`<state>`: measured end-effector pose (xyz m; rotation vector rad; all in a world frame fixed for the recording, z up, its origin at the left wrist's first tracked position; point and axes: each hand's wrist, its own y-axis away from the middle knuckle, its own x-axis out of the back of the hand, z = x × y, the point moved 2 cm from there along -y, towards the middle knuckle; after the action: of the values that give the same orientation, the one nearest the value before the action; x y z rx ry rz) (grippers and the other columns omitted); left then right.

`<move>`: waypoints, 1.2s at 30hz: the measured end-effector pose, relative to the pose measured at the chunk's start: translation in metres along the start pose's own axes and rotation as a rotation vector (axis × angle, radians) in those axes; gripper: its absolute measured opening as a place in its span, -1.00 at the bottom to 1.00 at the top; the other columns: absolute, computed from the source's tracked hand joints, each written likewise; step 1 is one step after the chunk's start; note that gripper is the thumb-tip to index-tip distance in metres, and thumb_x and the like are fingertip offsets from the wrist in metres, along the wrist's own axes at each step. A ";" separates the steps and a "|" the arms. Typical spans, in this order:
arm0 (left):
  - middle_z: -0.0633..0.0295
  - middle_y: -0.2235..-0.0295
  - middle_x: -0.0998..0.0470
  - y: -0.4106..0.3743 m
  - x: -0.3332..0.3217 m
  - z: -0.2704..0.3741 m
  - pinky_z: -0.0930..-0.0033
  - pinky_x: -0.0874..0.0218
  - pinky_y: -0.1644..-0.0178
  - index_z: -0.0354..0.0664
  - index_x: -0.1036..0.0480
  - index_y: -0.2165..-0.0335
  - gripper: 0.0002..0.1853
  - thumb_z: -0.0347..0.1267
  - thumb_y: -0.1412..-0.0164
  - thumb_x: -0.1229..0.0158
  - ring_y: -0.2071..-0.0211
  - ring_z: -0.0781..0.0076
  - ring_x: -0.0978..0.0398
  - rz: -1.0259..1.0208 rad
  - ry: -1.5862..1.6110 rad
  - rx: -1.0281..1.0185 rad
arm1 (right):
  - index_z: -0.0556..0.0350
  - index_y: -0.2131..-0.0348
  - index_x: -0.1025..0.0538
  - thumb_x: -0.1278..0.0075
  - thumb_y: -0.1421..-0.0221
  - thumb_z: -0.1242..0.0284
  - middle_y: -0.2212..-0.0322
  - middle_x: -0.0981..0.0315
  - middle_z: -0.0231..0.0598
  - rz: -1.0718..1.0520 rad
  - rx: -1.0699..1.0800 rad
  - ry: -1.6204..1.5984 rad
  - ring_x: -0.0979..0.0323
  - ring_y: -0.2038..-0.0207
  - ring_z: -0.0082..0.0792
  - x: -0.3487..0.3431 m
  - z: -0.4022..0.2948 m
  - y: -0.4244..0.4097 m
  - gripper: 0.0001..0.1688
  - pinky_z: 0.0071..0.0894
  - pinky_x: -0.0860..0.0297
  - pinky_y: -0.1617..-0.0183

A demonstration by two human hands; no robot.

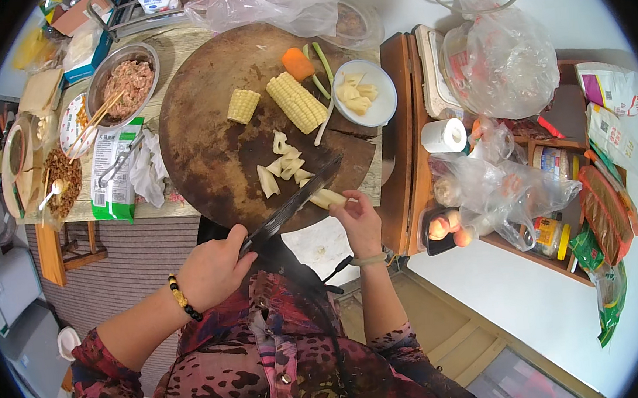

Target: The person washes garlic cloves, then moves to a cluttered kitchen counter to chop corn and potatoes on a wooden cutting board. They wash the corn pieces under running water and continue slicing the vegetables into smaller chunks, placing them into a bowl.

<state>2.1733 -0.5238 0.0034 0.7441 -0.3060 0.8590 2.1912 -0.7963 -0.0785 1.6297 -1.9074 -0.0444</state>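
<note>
My left hand [215, 273] grips the handle of a broad-bladed kitchen knife [297, 198], whose dark blade slants up to the right over a round wooden chopping board [202, 118]. At the board's near edge, the fingers of my right hand [358, 224] hold a pale lotus root piece [327, 198], close beside the blade. Several cut lotus root chunks [288, 162] lie just beyond the knife. Farther back on the board are a short corn piece [243, 106], a longer corn piece [296, 102], a carrot piece [298, 63] and green onion stalks [322, 65].
A white bowl [366, 119] with pale chunks stands at the board's right. To the left are a metal bowl [152, 58] of minced meat with chopsticks, a green-and-white packet [112, 174] and scissors [119, 164]. A wooden cabinet [401, 138] borders the table's right side, holding bags and jars.
</note>
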 end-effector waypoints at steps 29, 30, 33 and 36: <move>-0.06 0.65 -0.44 -0.010 -0.033 -0.010 0.04 -0.25 0.52 -0.27 -0.16 0.32 -0.74 -0.32 -0.14 0.01 0.58 -0.10 -0.43 -0.021 -0.184 0.018 | 0.31 0.27 -0.42 -0.17 0.15 0.63 0.29 -0.42 -0.20 -0.108 0.116 -0.207 -0.45 0.26 -0.49 -0.001 0.015 -0.003 -0.64 -0.58 -0.40 0.22; -0.06 0.65 -0.43 -0.010 -0.033 -0.014 0.04 -0.25 0.52 -0.26 -0.15 0.32 -0.73 -0.31 -0.14 0.00 0.58 -0.10 -0.43 -0.005 -0.163 0.010 | 0.33 0.26 -0.41 -0.16 0.15 0.65 0.24 -0.39 -0.16 -0.153 0.131 -0.306 -0.44 0.24 -0.47 0.001 0.021 -0.005 -0.63 -0.55 -0.41 0.22; -0.06 0.65 -0.42 -0.009 -0.030 -0.016 0.03 -0.22 0.52 -0.25 -0.15 0.31 -0.71 -0.30 -0.13 -0.02 0.57 -0.11 -0.41 0.019 -0.065 -0.006 | 0.27 0.24 -0.42 -0.14 0.17 0.69 0.20 -0.35 -0.17 -0.160 0.385 -0.170 -0.43 0.26 -0.44 0.006 0.026 -0.013 -0.60 -0.55 -0.41 0.20; -0.06 0.66 -0.41 -0.007 -0.023 -0.010 0.02 -0.21 0.52 -0.24 -0.14 0.31 -0.71 -0.30 -0.13 -0.03 0.57 -0.12 -0.41 0.018 -0.037 -0.012 | 0.23 0.22 -0.43 -0.10 0.16 0.72 0.12 -0.30 -0.20 -0.071 0.624 0.271 -0.41 0.27 -0.45 0.016 0.023 -0.019 -0.60 -0.53 -0.41 0.17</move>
<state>2.1636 -0.5333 -0.0191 0.7479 -0.3510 0.8607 2.1970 -0.8232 -0.0978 1.9690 -1.7418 0.7721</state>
